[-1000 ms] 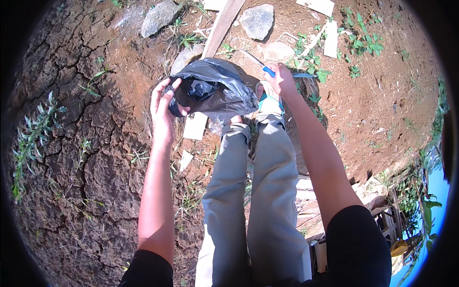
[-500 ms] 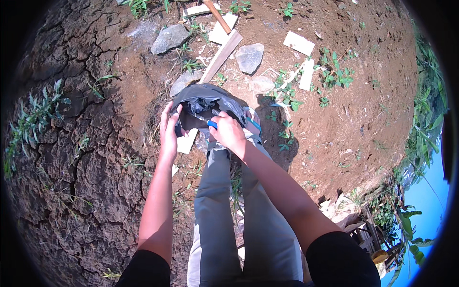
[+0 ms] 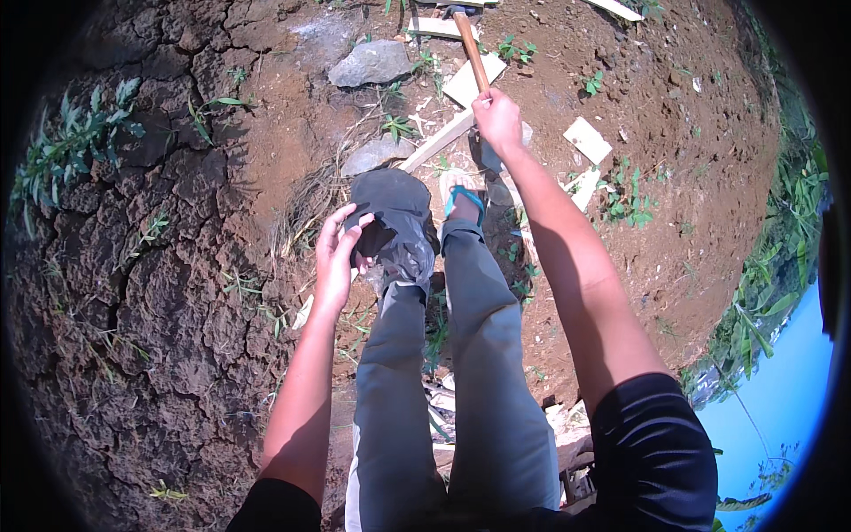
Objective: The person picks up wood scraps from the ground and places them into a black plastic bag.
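Observation:
A black bag (image 3: 392,197) with a crinkled, shiny plastic-like part sits in front of my left leg. My left hand (image 3: 335,257) grips the left rim of its opening, the thumb toward the dark inside; the contents are hidden. Farther out to the right, my right hand (image 3: 498,122) is closed around the lower end of a hammer's wooden handle (image 3: 472,49). The hammer's dark head lies at the top edge of the view. Beside the hand, a long wooden board (image 3: 439,140) slants across the ground.
Pale wood pieces (image 3: 587,140) lie scattered on the brown soil. Grey stones (image 3: 370,64) rest farther out at the left. My right foot wears a blue-strapped sandal (image 3: 465,197), close to the bag. Cracked dark earth (image 3: 177,355) spreads leftward, with small weeds.
My right hand has left the bag's opening, where it held a blue-handled tool, and moved outward onto the hammer handle. That tool is out of sight. My left hand stays at the bag.

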`<state>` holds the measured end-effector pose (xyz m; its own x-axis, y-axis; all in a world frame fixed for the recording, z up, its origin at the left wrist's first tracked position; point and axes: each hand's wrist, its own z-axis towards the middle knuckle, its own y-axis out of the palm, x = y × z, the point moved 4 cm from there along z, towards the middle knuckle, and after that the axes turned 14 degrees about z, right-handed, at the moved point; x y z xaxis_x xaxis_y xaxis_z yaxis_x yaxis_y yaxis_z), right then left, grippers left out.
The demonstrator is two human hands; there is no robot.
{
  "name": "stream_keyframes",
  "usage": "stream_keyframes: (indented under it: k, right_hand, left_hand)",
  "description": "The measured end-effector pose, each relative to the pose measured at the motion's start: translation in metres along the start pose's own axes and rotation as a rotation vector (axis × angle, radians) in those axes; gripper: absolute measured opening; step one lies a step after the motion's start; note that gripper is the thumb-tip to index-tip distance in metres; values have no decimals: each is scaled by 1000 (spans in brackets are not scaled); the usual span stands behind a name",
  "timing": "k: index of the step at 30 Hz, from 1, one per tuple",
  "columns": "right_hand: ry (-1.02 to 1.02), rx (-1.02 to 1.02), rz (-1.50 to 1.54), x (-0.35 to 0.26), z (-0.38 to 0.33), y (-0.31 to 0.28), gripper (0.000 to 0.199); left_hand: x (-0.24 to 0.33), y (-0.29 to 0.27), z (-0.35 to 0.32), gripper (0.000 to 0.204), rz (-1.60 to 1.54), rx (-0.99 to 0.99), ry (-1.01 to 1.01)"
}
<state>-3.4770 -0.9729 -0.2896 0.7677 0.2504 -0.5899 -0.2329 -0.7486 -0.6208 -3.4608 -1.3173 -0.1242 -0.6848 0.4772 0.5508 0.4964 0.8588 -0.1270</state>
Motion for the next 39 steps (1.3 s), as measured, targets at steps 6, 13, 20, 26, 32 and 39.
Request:
stream_keyframes:
  k: [6, 13, 20, 26, 32, 39]
  right_hand:
    - [15, -93, -557, -12, 114, 36, 57]
    - [-13, -261, -754, 2, 140, 67, 61]
    - [269, -534, 268, -40, 75, -6, 40]
    - [394, -847, 636, -55, -130, -148, 21]
    - [359, -1141, 320, -31, -209, -135, 28]
    - [116, -1094, -29, -43, -206, -52, 42]
  left_hand:
    - [7, 1, 33, 41, -1, 31, 20]
    - [17, 11, 62, 36, 11, 143, 14]
    - [36, 11, 63, 42, 19, 167, -5]
    - [39, 20, 68, 53, -11, 87, -29]
    - [49, 25, 60, 44, 64, 84, -40]
    - [36, 27, 30, 39, 191, 31, -62]
